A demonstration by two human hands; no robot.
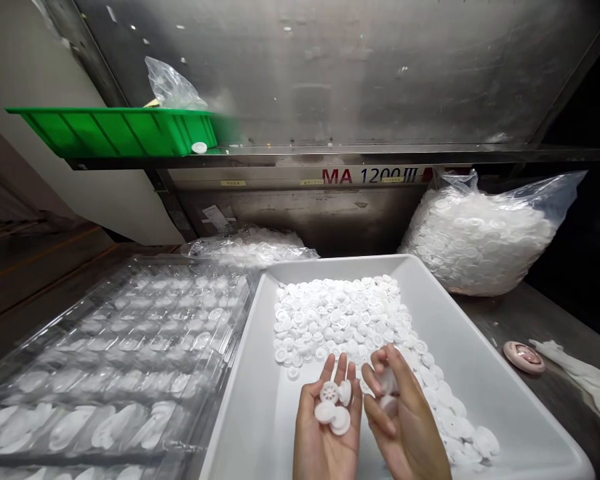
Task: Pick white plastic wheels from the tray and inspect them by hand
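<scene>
My left hand (330,420) is palm up over the bin, with several small round white plastic caps (333,407) cupped in it. One of these shows a spoked, wheel-like face. Beside it my right hand (403,407) curls its fingers around a few more of the same caps (389,383), partly hidden behind the fingers. Both hands are above a light grey plastic bin (247,393). A thick layer of loose white caps (340,313) covers the bin's far part and runs down its right side.
Stacked clear compartment trays (125,360) holding white parts stand at left. A full clear bag of caps (480,233) sits at back right, near a pink oval object (524,357) and a white glove (577,380). Behind are another bag (255,245) and a green bin (115,131) on a ledge.
</scene>
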